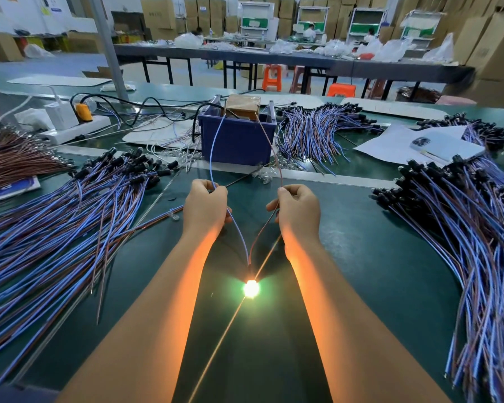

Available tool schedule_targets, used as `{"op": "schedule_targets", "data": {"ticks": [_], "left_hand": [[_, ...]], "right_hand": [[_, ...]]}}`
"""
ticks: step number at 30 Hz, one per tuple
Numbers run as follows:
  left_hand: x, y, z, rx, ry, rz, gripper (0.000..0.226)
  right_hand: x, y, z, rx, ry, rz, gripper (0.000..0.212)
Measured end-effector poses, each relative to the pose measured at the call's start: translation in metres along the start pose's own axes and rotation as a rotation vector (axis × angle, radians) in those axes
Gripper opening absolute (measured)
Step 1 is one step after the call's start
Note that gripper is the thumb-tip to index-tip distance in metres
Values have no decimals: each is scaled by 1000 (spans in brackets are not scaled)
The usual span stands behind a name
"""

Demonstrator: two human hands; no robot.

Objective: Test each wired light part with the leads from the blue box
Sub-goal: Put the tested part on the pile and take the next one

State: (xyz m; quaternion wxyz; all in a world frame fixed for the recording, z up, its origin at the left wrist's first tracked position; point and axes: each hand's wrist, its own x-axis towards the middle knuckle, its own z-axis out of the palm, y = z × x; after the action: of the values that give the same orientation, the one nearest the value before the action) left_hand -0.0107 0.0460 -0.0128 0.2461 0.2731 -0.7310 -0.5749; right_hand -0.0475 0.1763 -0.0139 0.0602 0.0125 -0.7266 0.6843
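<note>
A blue box stands at the middle of the green table, with a brown block inside it. A blue lead runs from the box down to my left hand. A brown lead runs from it to my right hand. Each hand pinches its lead against one wire of a light part. The part's bulb hangs lit between my forearms, glowing bright orange-white. Its blue wire rises to my left hand and its brown wire to my right.
Large heaps of wired light parts lie left, right and behind the box. A phone rests on white paper at the right. A power strip with plugs sits at the back left. People work at far benches.
</note>
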Motion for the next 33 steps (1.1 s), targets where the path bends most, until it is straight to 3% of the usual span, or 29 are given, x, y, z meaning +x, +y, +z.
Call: {"op": "schedule_targets", "data": {"ticks": [3, 8, 11, 15, 23, 29, 33], "left_hand": [[-1, 0, -1, 6, -35, 40, 10], [-9, 1, 5, -43, -286, 206, 21], [-14, 2, 8, -39, -360, 258, 28], [-15, 5, 7, -94, -350, 194, 28], [-11, 8, 3, -287, -358, 48, 32], [-4, 7, 0, -442, -299, -37, 28], [0, 6, 0, -575, -251, -81, 27]], "right_hand": [[-1, 0, -1, 12, -29, -11, 15], [-6, -3, 0, 16, -147, -112, 16], [-7, -3, 0, 22, -165, -157, 16], [-6, -2, 2, 37, -157, -169, 9], [-9, -2, 8, 25, -322, -276, 19], [-14, 2, 8, -81, -454, -319, 43], [-16, 0, 9, -71, -504, -374, 37]]}}
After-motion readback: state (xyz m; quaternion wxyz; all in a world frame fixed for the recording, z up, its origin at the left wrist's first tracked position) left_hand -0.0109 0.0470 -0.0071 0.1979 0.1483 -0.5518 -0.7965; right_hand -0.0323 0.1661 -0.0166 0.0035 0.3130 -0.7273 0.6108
